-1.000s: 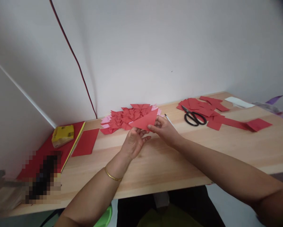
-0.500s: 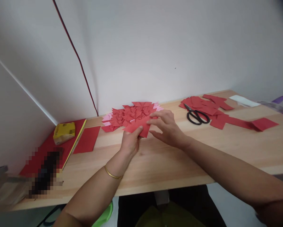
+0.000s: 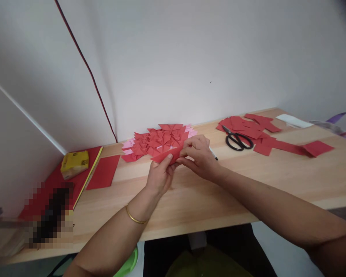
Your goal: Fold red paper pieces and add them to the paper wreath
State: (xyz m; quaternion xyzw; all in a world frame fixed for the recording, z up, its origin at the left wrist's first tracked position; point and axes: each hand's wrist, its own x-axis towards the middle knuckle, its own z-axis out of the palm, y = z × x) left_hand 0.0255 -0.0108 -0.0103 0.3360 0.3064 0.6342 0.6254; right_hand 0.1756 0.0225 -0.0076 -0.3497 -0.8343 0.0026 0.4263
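Paper (image 3: 175, 154), a red piece, is resting between two hands on the person's side of the heap of folded pieces (image 3: 161, 140). Its long axis is slanting from a pointed left corner, lower, up toward the right. The left hand (image 3: 159, 175) is pinching it near the middle, thumb pressing on top and fingers supporting underneath, that grip showing no gap. The right hand (image 3: 198, 157) is gripping the right end, fingers curling over, their tips partly hidden. The paper is thus spreading to both sides of the left grip but lying left of the right one; both hands are touching it, neither clearly nearer. Right of the heap, a white pen (image 3: 215, 156) is lying partly behind the right hand; farther right, scissors (image 3: 232, 134) are resting by cut red pieces (image 3: 239, 125) on the tabletop (image 3: 196, 204).
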